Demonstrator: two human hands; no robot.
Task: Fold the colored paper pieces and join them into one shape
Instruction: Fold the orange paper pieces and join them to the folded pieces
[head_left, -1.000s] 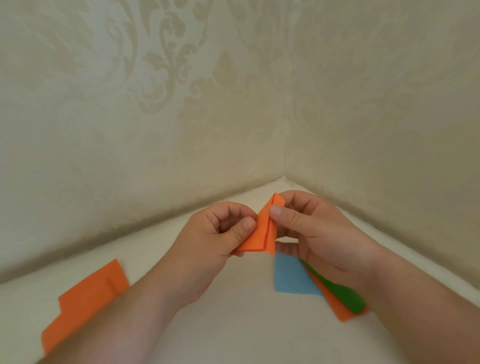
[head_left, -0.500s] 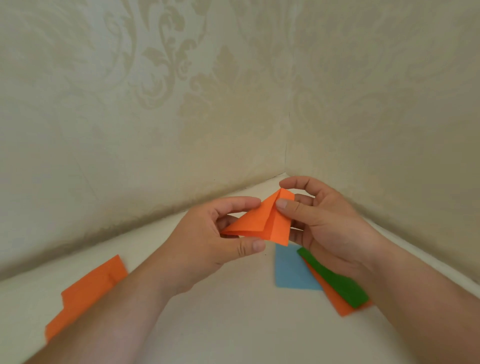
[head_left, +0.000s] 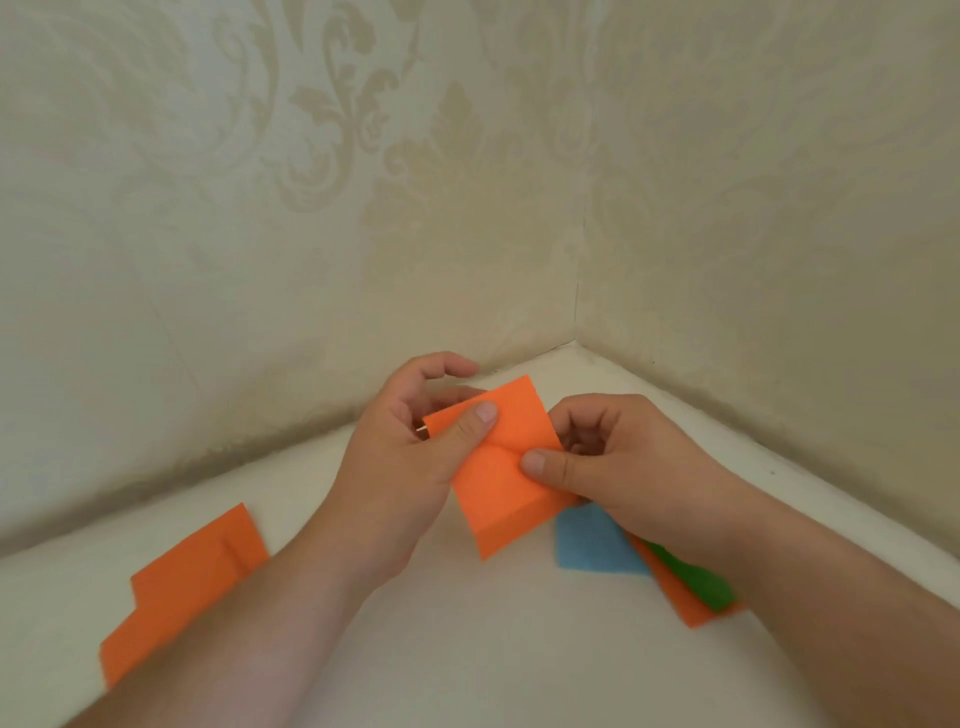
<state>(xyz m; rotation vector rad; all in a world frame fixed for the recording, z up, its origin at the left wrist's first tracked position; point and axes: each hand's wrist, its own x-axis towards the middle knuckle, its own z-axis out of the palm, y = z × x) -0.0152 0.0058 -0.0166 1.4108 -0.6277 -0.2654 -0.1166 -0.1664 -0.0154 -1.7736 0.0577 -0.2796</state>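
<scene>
We were in a home, in the corner of a room. Two walls papered in pale cream damask with scrolled leaf patterns met at a seam. Below them ran a plain off-white surface, on which loose craft papers lay.

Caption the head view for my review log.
Both hands pinch a creased orange paper above the white surface.

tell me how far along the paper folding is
Done: nothing joined yet. In hand: left hand and right hand pinch a creased orange piece. Left: orange sheets, blue piece, green piece and another orange piece lie separate on the surface.
</scene>
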